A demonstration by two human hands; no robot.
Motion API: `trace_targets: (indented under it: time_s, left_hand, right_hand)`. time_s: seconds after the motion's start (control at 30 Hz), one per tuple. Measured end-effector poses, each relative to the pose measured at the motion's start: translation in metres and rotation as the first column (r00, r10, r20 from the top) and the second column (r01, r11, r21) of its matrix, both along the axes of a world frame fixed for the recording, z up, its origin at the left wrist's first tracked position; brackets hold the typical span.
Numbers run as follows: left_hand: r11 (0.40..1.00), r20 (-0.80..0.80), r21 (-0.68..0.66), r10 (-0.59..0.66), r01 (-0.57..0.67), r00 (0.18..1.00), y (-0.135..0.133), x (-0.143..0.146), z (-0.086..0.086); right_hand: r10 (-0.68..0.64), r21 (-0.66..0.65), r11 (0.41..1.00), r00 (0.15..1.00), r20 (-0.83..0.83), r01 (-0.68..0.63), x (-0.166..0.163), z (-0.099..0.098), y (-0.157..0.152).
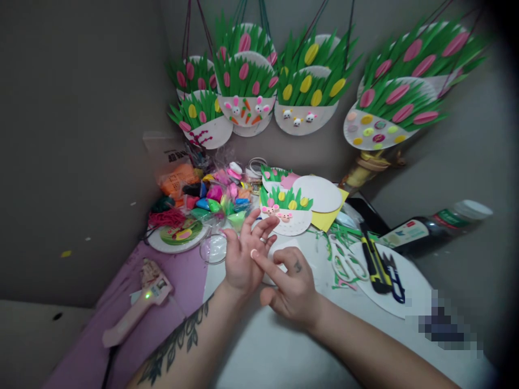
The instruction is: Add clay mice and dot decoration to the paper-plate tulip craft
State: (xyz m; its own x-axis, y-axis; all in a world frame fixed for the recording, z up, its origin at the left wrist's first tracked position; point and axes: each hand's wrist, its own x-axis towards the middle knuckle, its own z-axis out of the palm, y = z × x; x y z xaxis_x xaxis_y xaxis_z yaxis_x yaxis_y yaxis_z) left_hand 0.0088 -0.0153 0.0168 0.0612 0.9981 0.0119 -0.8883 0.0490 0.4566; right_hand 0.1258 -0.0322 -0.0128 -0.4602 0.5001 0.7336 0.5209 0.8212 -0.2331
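My left hand (245,259) is held palm up over the table, fingers spread and slightly bent. The extended index finger of my right hand (294,281) touches that palm. Its thumb stands apart and the other fingers curl in. A small whitish piece (253,253) shows at the index fingertip; I cannot tell whether it is clay or the fingernail. Just beyond my left fingers lies a paper-plate basket (290,223) with green paper grass, yellow and pink tulips, and small pink-eared animal faces (285,217). A white disc lies partly hidden behind my hands.
A glue gun (141,308) with a lit green light lies left. Bagged coloured clay (214,194) is heaped behind. To the right are white scissors (346,259), a yellow-black cutter (375,262), thread snips (394,275) and a dark bottle (438,227). Decorated plate baskets (245,116) hang above.
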Motion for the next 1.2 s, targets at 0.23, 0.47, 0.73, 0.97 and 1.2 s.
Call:
trace_targets:
  time_s: [0.23, 0.47, 0.73, 0.97, 1.2]
  left_hand:
    - [1.0, 0.036, -0.026, -0.013, 0.014, 0.999, 0.001, -0.002, 0.001]
    - [1.0, 0.057, -0.01, -0.027, 0.028, 0.998, 0.001, -0.001, 0.001]
    - [0.998, 0.026, -0.063, 0.023, -0.022, 0.999, 0.001, -0.002, 0.004]
    - [0.977, -0.202, 0.025, 0.213, -0.212, 0.956, -0.001, 0.006, -0.001]
    - [0.925, -0.391, 0.194, 0.379, -0.327, 0.839, -0.003, 0.013, -0.013]
  right_hand:
    - [0.008, 0.035, 0.999, 1.0, -0.029, -0.007, 0.003, 0.003, 0.001]
    - [0.022, -0.002, 1.0, 1.0, -0.018, -0.022, 0.002, 0.0, 0.002]
    - [-0.038, -0.237, 0.971, 0.98, -0.197, -0.01, -0.001, 0.006, 0.001]
    - [-0.152, -0.465, 0.885, 0.953, -0.26, 0.015, -0.01, 0.004, 0.003]
    - [-0.185, -0.535, 0.845, 0.935, -0.303, -0.006, -0.011, 0.007, 0.003]
